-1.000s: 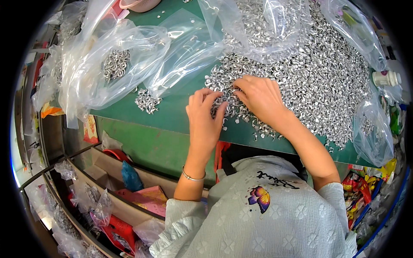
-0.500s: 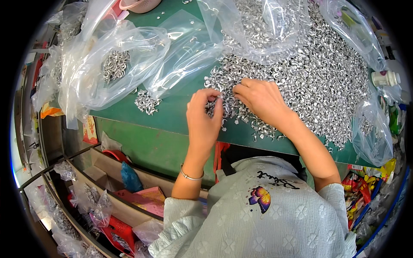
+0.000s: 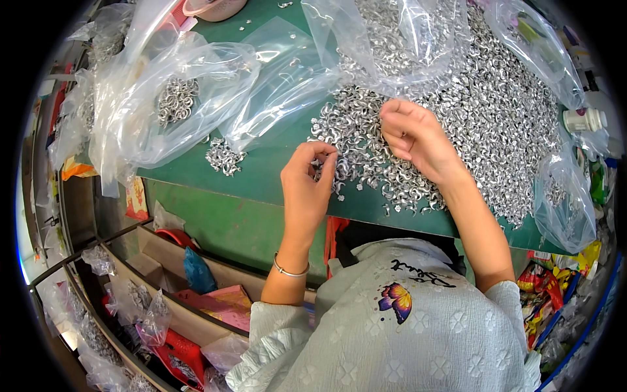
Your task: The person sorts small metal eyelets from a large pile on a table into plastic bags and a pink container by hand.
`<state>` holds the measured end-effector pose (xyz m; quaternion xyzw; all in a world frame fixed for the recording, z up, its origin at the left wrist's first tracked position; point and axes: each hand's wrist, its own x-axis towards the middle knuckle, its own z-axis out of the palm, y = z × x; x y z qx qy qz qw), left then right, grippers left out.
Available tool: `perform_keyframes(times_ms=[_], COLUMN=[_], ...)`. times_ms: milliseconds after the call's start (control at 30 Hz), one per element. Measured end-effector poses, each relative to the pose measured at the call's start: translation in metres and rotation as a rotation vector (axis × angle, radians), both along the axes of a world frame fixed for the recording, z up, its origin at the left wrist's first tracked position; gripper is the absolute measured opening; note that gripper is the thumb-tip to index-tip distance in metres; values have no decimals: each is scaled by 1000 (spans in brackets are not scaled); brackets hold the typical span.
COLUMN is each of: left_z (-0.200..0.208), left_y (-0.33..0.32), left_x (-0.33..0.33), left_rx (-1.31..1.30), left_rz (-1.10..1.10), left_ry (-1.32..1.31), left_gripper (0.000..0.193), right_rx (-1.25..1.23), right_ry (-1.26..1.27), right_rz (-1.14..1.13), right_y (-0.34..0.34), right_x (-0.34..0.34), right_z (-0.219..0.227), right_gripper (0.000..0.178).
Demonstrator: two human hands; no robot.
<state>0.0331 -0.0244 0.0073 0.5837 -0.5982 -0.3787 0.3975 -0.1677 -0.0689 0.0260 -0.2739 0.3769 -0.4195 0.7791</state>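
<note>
A wide pile of small curved silvery metal pieces covers the middle and right of the green table. At the pile's left edge, my left hand is closed in a pinch, thumb and forefinger tips together; anything between them is too small to make out. My right hand hovers over the pile with its fingers curled in, and what they may hold is hidden. To the left of my left hand lies a small heap of similar metal pieces, apart from the big pile.
Clear plastic bags lie at the left, with more silvery pieces showing through. Another clear bag rests at the right edge by a white bottle. A pink bowl stands at the back. Below left is a compartmented drawer.
My right hand has moved right and away from my left hand, turning so that more of the palm shows. The left hand stays in nearly the same place, its fingertips now pinched together.
</note>
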Motion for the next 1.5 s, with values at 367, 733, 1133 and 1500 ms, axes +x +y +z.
perform_keyframes(times_ms=[367, 733, 1133, 1500], left_z=[-10, -6, -1, -11], left_y=[-18, -30, -16, -6], left_x=[-11, -9, -6, 8], left_rx=[-266, -317, -157, -93], left_rz=[9, -109, 108, 61], left_ry=[-514, -505, 58, 149], left_gripper=[20, 15, 19, 13], right_rx=[-1148, -1176, 33, -539], right_ry=[1397, 1504, -244, 859], right_rz=[77, 153, -53, 169], right_y=[0, 2, 10, 17], right_x=[39, 28, 1, 4], right_z=[-28, -22, 3, -3], right_gripper=[6, 13, 21, 17])
